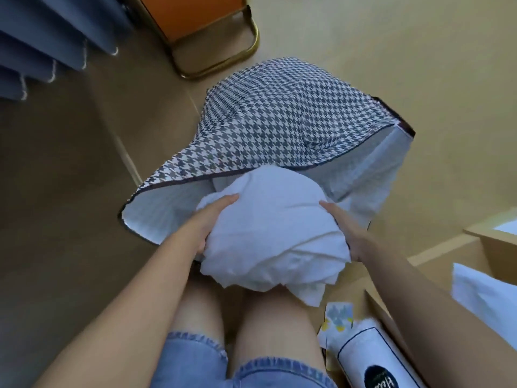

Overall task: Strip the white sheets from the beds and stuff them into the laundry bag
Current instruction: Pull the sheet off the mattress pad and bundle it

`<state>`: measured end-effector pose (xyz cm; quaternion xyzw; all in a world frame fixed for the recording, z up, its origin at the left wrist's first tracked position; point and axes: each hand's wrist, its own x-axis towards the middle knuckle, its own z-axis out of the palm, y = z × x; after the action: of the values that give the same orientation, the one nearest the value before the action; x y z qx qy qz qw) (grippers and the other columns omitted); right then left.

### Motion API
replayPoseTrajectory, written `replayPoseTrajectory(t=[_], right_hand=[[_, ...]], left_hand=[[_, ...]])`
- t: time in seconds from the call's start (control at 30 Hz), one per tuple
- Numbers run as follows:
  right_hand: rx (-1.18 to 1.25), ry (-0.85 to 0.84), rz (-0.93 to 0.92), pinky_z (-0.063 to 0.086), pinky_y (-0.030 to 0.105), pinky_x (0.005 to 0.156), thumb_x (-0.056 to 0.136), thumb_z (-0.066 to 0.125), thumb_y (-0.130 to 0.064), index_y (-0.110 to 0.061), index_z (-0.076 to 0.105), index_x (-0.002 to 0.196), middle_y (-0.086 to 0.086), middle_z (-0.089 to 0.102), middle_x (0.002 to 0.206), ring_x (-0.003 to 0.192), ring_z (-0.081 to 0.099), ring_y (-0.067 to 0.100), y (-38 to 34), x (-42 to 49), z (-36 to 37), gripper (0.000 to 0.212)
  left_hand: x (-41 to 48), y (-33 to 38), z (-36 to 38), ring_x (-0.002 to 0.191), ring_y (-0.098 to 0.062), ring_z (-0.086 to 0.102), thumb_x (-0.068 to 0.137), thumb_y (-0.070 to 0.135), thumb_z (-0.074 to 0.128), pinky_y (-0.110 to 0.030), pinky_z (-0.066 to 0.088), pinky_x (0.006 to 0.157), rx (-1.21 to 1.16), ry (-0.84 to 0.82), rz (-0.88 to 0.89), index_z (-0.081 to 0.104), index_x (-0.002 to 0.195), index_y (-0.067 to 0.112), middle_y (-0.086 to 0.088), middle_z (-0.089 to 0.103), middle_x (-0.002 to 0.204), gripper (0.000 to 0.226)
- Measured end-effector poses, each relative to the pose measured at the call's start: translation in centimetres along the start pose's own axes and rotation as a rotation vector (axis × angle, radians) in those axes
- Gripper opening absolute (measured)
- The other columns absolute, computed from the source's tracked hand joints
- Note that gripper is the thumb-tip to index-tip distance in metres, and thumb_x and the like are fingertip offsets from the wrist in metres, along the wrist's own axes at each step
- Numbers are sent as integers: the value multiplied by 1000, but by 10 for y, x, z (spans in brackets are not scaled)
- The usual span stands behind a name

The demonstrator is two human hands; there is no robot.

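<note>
The left hand (212,222) grips the left flank of the white sheets (268,233). Its thumb lies straight along the top of the cloth, and the other fingers curl in under the bundle, where their tips are hidden. The right hand (349,233) mirrors it on the right flank, with one digit stretched forward over the cloth and the rest tucked beneath the lower folds. Between the palms the sheets form a rounded, soft wad of matte white cotton, creased in long folds, with a loose corner hanging down over the bare knees.

The far end of the wad sits just inside the mouth of the laundry bag (279,116). The bag lies on its side on the floor (391,37), its opening gaping toward the person. It is woven, printed in dark-and-white houndstooth, edged with dark binding and lined in pale ribbed fabric.

Frayed denim shorts (195,362) show below the arms. The floor is smooth and beige. Toward its far side stands a bent brass-coloured tube frame (246,54) under an orange panel (190,12), and a pleated blue-grey curtain (42,43) hangs at the far left. At the near right lies a glossy white cylinder (375,359) with a round black label.
</note>
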<state>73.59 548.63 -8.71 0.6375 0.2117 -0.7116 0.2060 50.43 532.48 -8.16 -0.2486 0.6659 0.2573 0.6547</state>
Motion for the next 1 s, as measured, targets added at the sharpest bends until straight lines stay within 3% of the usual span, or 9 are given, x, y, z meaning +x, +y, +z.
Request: replayPoseTrajectory(t=[0.07, 0.27, 0.33, 0.43, 0.53, 0.6, 0.7, 0.83, 1.0], right_hand=[[6, -11, 83, 50, 45, 90, 83, 56, -59, -20, 67, 109, 12, 72, 103, 97, 67, 34, 4, 21, -3, 48], [-165, -3, 162, 46, 52, 97, 59, 72, -71, -28, 61, 123, 9, 64, 125, 108, 63, 35, -38, 71, 0, 78], [-182, -3, 150, 45, 55, 98, 58, 72, -70, -24, 62, 122, 13, 66, 120, 107, 63, 39, -55, 94, -1, 79], [-179, 55, 77, 39, 58, 102, 50, 71, -79, -32, 55, 130, 7, 55, 136, 118, 56, 35, -74, 136, -8, 94], [-143, 120, -86, 46, 50, 93, 66, 60, -76, -25, 54, 131, 12, 55, 133, 116, 55, 35, -97, 129, 12, 83], [-102, 185, -182, 42, 46, 93, 74, 57, -67, -19, 52, 132, 8, 54, 129, 114, 53, 32, -110, 109, 34, 76], [-59, 158, -321, 42, 37, 94, 92, 52, -46, -20, 45, 131, 0, 48, 128, 116, 48, 19, -114, 101, 61, 47], [-373, 142, -358, 36, 29, 93, 92, 57, -33, -14, 36, 141, 3, 45, 132, 117, 45, 18, -100, 103, 97, 56], [-540, 266, -325, 34, 29, 93, 91, 57, -31, -9, 36, 139, 10, 42, 142, 127, 43, 25, -71, 136, 100, 57]], left_hand=[[13, -2, -1, 93, -30, 70, 19, 67, 86, -45, 53, 88, 32, 33, -51, 62, 120, 28, -6, 73, 104, 111], [44, 14, -4, 93, -25, 67, 75, 64, 60, -30, 47, 65, 32, 124, -89, 65, 112, 23, -7, 71, 107, 56], [54, 27, 0, 98, -27, 64, 75, 66, 59, -31, 47, 69, -12, 142, -56, 61, 118, 24, -7, 69, 112, 61], [70, 42, 8, 119, -29, 53, 53, 76, 70, -39, 45, 96, -156, 290, 20, 40, 141, 27, -3, 52, 137, 105], [75, 54, 22, 136, -24, 35, 86, 48, 62, -33, 35, 102, -60, 485, 294, 12, 152, 29, -1, 29, 154, 85], [79, 62, 30, 140, -21, 30, 85, 32, 67, -33, 35, 104, 59, 438, 413, 1, 153, 32, 0, 20, 158, 95], [91, 66, 33, 138, -23, 33, 89, 24, 65, -33, 38, 102, 237, 288, 394, 15, 153, 26, -2, 26, 156, 81], [113, 49, 16, 122, -34, 47, 85, 26, 61, -37, 43, 97, 587, 422, 294, 44, 138, 16, -15, 44, 140, 56], [151, 34, -2, 121, -34, 49, 90, 26, 56, -39, 43, 102, 427, 523, 190, 39, 142, 16, -15, 43, 138, 56]])
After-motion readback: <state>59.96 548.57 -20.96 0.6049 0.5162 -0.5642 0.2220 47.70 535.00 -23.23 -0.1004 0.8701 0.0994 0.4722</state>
